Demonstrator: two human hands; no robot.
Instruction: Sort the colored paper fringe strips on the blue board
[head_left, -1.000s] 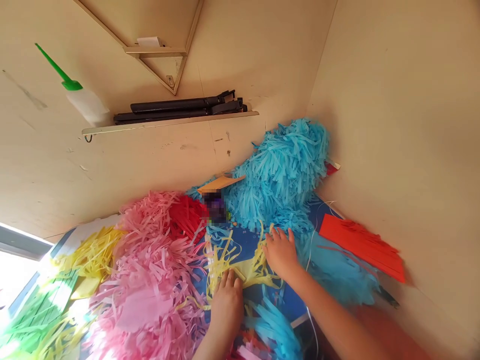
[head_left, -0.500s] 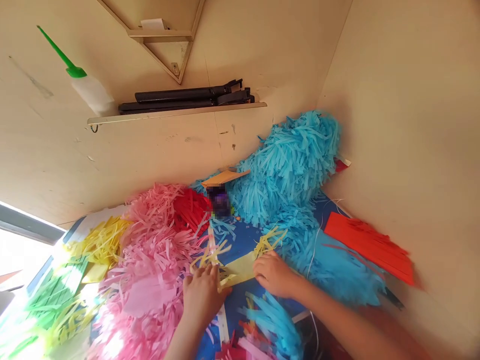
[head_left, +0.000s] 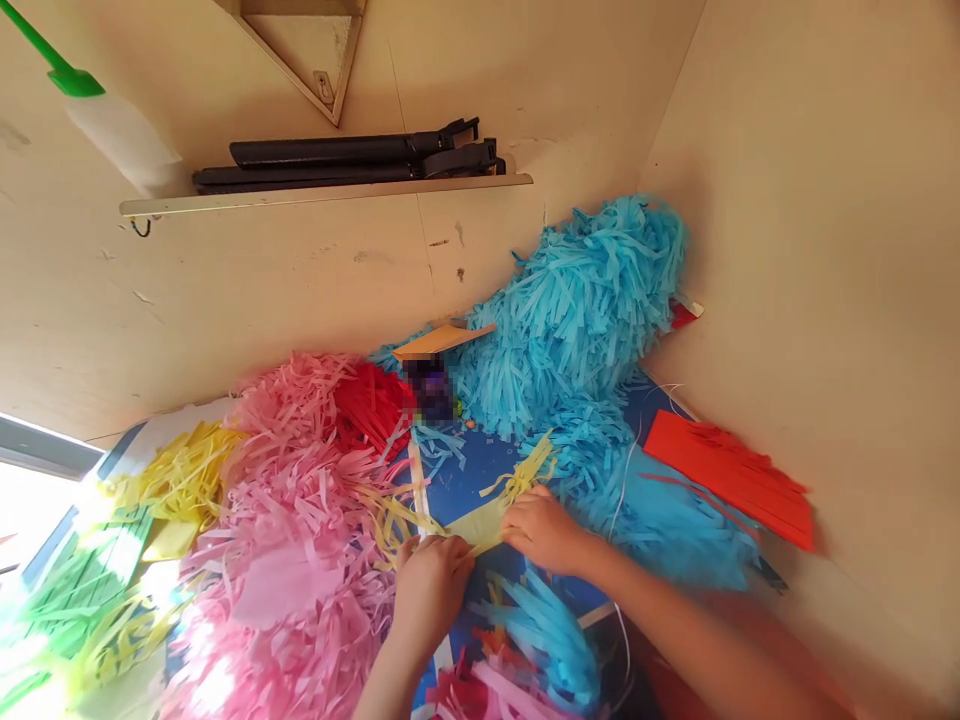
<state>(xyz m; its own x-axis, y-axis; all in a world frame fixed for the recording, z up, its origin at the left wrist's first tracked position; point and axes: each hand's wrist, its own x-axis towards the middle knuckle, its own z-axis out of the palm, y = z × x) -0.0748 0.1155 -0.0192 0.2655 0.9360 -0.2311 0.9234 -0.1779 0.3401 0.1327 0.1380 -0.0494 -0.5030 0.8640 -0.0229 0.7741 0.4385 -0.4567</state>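
Note:
Both my hands are closed on a piece of yellow fringed paper [head_left: 484,517] lying over the blue table top [head_left: 465,472]. My left hand [head_left: 429,590] pinches its near left end. My right hand [head_left: 544,530] grips its right side, where yellow fringe strips stick up. A big heap of pink fringed paper [head_left: 300,540] lies just left of my left hand. A tall pile of light blue fringed paper [head_left: 577,310] stands behind and right of my right hand.
Red cut paper [head_left: 724,475] lies at the right by the wall. Yellow and green fringe piles [head_left: 127,540] sit far left. Red fringe [head_left: 371,405] and an orange card [head_left: 442,340] lie at the back. A shelf [head_left: 322,192] above holds black bars and a white bottle [head_left: 112,125].
My hands went from lying flat on the yellow paper to closing on it and drawing it nearer. The paper's fringe now stands up at the right.

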